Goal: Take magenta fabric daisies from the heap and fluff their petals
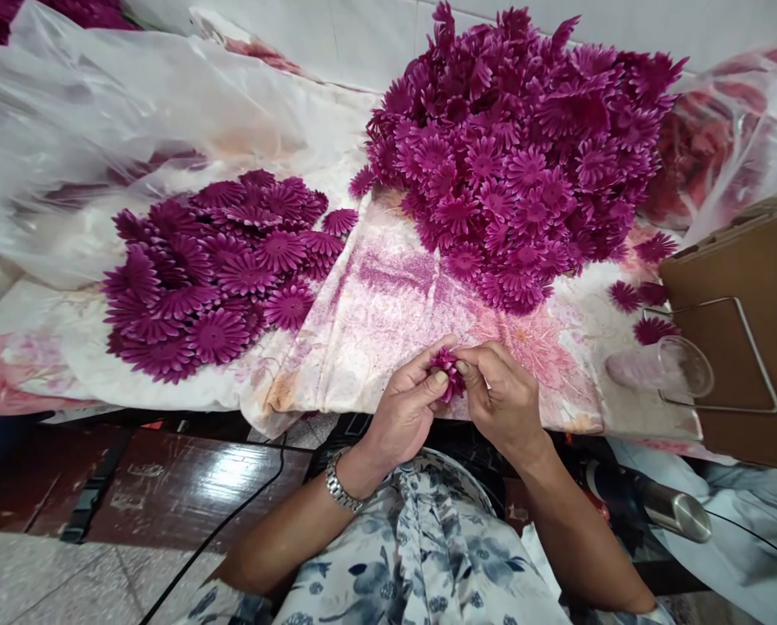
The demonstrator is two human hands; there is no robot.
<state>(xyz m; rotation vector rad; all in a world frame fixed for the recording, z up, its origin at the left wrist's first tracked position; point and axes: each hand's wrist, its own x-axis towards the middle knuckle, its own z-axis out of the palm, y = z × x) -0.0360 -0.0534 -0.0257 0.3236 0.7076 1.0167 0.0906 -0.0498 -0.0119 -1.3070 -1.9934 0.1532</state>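
Note:
My left hand [406, 406] and my right hand [500, 395] meet over the near edge of a floral cloth [388, 304], both pinching one small magenta fabric flower [449, 371] between fingertips. A metal watch [339, 486] sits on my left wrist. A flat spread of larger magenta flowers [219, 269] lies on the cloth to the left. A tall heap of smaller magenta flowers [518, 156] rises behind my hands to the right.
Clear plastic bags lie at the back left [102, 121] and back right [740, 130]. A cardboard box [746, 347] with a wire frame stands at right, a clear plastic cup [684, 366] beside it. A metal cylinder [678, 512] and a black cable [232, 521] lie below.

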